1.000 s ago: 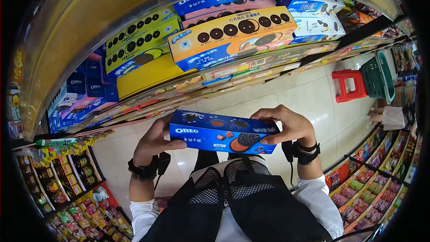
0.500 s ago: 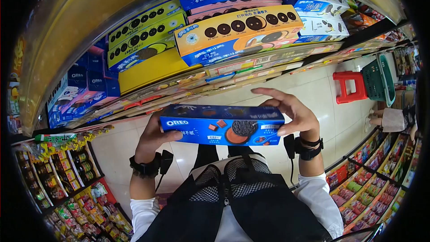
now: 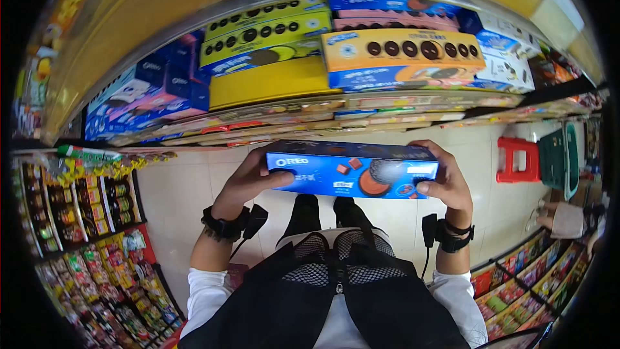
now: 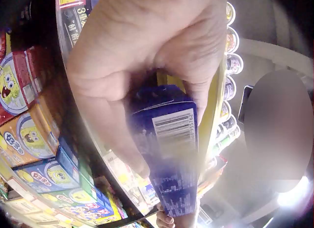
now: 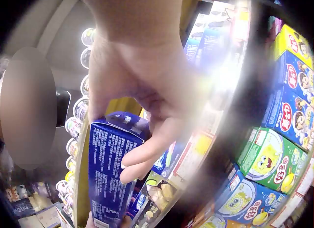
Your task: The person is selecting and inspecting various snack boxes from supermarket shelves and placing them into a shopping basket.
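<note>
Item: blue cookie box [image 3: 352,169], held level before the shelf [image 3: 271,84] of stacked boxes [image 3: 400,58]. Left hand [image 3: 248,181] grips its left end, right hand [image 3: 445,184] its right end. Step, as judged: box presented for shelving. Next move calls for a two-handed lift toward the bare yellow gap.

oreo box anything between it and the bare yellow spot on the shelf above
No loose item shows in the gap. The left hand and right hand grip the ends of the oreo box; only the shelf's front edge with price tags runs between it and the bare yellow spot.
</note>
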